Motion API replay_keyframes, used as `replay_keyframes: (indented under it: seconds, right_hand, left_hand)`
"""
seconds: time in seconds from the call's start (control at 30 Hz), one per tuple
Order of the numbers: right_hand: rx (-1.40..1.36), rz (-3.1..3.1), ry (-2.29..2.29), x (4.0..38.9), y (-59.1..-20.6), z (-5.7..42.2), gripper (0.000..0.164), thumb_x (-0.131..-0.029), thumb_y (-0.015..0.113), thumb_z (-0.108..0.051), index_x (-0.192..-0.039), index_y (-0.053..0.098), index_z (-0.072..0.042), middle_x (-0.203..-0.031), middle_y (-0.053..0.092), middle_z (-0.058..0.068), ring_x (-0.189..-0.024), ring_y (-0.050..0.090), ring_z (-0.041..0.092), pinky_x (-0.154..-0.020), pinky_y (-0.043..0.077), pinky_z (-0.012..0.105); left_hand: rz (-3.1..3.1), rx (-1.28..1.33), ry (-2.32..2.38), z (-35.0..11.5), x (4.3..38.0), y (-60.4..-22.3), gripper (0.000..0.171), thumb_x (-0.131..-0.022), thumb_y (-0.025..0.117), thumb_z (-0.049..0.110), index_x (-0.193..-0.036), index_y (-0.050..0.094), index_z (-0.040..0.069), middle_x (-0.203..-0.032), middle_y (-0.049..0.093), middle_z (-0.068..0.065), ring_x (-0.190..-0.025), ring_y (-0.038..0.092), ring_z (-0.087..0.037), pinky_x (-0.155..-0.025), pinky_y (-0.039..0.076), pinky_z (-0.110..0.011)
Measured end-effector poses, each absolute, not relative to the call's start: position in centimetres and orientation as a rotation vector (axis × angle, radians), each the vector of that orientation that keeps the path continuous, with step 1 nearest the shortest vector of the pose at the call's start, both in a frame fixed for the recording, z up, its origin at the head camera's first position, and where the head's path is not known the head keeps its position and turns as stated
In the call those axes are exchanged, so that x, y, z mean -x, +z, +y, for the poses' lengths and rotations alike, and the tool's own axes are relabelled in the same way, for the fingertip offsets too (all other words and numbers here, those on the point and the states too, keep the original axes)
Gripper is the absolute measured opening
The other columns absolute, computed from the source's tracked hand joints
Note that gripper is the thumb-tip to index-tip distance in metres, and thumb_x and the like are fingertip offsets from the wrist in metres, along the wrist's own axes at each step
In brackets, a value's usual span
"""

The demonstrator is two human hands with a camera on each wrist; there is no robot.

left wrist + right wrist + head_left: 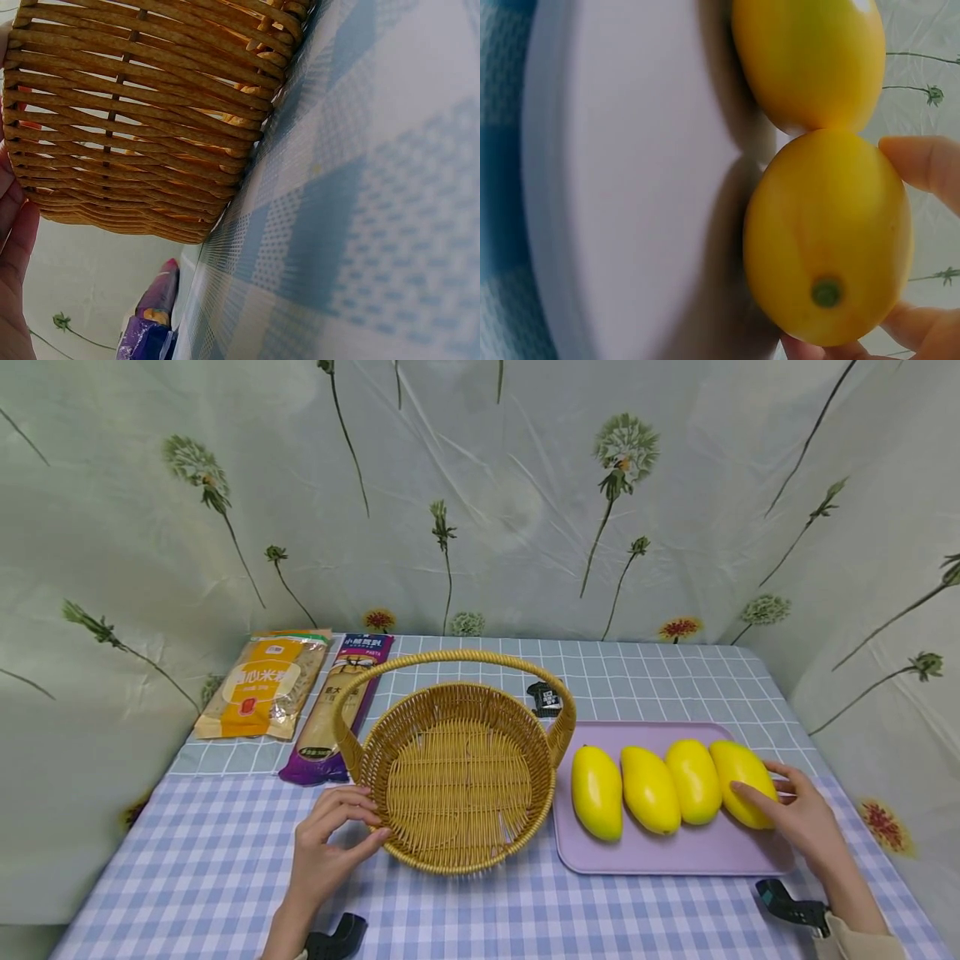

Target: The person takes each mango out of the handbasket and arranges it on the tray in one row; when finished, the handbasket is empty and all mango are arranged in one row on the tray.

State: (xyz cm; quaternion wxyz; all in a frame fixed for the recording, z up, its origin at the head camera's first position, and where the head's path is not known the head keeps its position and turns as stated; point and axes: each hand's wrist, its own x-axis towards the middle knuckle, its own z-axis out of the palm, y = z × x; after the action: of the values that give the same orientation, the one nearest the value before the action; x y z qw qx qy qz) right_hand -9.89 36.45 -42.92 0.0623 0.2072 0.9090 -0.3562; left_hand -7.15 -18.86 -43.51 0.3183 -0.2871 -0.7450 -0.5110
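A round woven wicker basket (459, 793) with a tall arched handle stands at the middle of the table. My left hand (330, 839) pinches the near left of its rim, thumb toward the inside; the left wrist view shows fingers beside the woven wall (127, 112). To the right, a lilac tray (630, 856) bears several yellow mangoes lying side by side. Around the rightmost mango (744, 781) my right hand (810, 818) curls, thumb on one side and fingers on the other. In the right wrist view that mango (825, 232) touches its neighbour (810, 60), stem spot facing the camera.
At the back left lie an orange-and-clear food bag (262, 689) and a purple pasta packet (337, 710). A small black packet (545, 699) sits behind the basket, near the tray. A checked cloth (195, 860) covers the table, and a floral curtain (510, 510) hangs behind.
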Motion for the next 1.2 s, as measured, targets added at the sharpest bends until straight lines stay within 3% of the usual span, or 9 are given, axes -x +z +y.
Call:
replay_keyframes:
  seconds: [0.53, 0.77, 0.83, 0.93, 1.0, 1.1, 1.2]
  right_hand:
    - [-0.565, 2.726, -1.041, 9.9, -43.0, 36.9, 0.092, -0.092, 0.049, -0.055, -0.144, 0.011, 0.011, -0.132, 0.023, 0.042, -0.108, 0.034, 0.052, -0.085, 0.042, 0.062]
    - [-0.524, 2.924, -1.096, 9.3, -43.2, 36.7, 0.079, -0.094, 0.053, -0.045, -0.141, 0.023, 0.011, -0.129, 0.031, 0.040, -0.109, 0.035, 0.053, -0.084, 0.038, 0.066]
    - [-0.528, 3.026, -1.105, 9.4, -44.0, 37.0, 0.074, -0.093, 0.056, -0.041, -0.141, 0.030, 0.008, -0.130, 0.035, 0.036, -0.111, 0.036, 0.050, -0.084, 0.041, 0.060]
    - [-0.551, 3.183, -1.112, 9.9, -45.7, 37.9, 0.066, -0.091, 0.062, -0.038, -0.140, 0.041, 0.000, -0.132, 0.041, 0.026, -0.113, 0.038, 0.042, -0.084, 0.043, 0.039]
    - [-0.534, 3.313, -1.136, 10.3, -47.0, 38.5, 0.057, -0.088, 0.067, -0.036, -0.135, 0.051, -0.008, -0.128, 0.050, 0.016, -0.111, 0.042, 0.030, -0.077, 0.039, 0.024]
    - [-0.405, 3.439, -1.260, 10.7, -47.8, 38.1, 0.045, -0.084, 0.073, -0.029, -0.126, 0.062, -0.016, -0.119, 0.058, 0.004, -0.107, 0.045, 0.015, -0.075, 0.034, 0.015]
    - [-0.203, 3.505, -1.365, 10.7, -47.2, 36.3, 0.037, -0.083, 0.075, -0.021, -0.119, 0.067, -0.016, -0.111, 0.060, -0.001, -0.102, 0.046, 0.007, -0.073, 0.033, 0.011]
  left_hand:
    - [-1.966, 0.751, -1.350, -18.9, 7.1, -43.6, 0.017, -0.073, 0.082, 0.010, -0.075, 0.066, 0.003, -0.084, 0.062, -0.016, -0.094, 0.057, -0.026, -0.091, 0.043, -0.026]
    - [-1.957, 0.756, -1.349, -18.9, 7.1, -43.6, 0.018, -0.072, 0.082, 0.010, -0.075, 0.066, 0.003, -0.084, 0.063, -0.013, -0.093, 0.057, -0.027, -0.091, 0.043, -0.027]
    - [-1.956, 0.760, -1.348, -18.9, 7.1, -43.6, 0.018, -0.073, 0.082, 0.010, -0.075, 0.066, 0.003, -0.083, 0.062, -0.016, -0.094, 0.057, -0.026, -0.091, 0.042, -0.026]
    - [-1.956, 0.761, -1.345, -18.9, 7.0, -43.6, 0.018, -0.073, 0.082, 0.011, -0.075, 0.065, 0.003, -0.083, 0.062, -0.017, -0.094, 0.057, -0.026, -0.091, 0.042, -0.026]
    - [-1.958, 0.759, -1.346, -18.9, 7.1, -43.6, 0.018, -0.074, 0.081, 0.012, -0.075, 0.066, 0.003, -0.083, 0.062, -0.017, -0.094, 0.057, -0.026, -0.091, 0.043, -0.026]
    - [-1.955, 0.760, -1.344, -18.9, 7.1, -43.6, 0.018, -0.073, 0.082, 0.011, -0.075, 0.066, 0.003, -0.084, 0.062, -0.016, -0.093, 0.057, -0.027, -0.091, 0.043, -0.027]
    - [-1.956, 0.762, -1.337, -18.9, 7.1, -43.5, 0.018, -0.071, 0.082, 0.009, -0.075, 0.066, 0.003, -0.085, 0.063, -0.014, -0.093, 0.057, -0.027, -0.091, 0.043, -0.026]
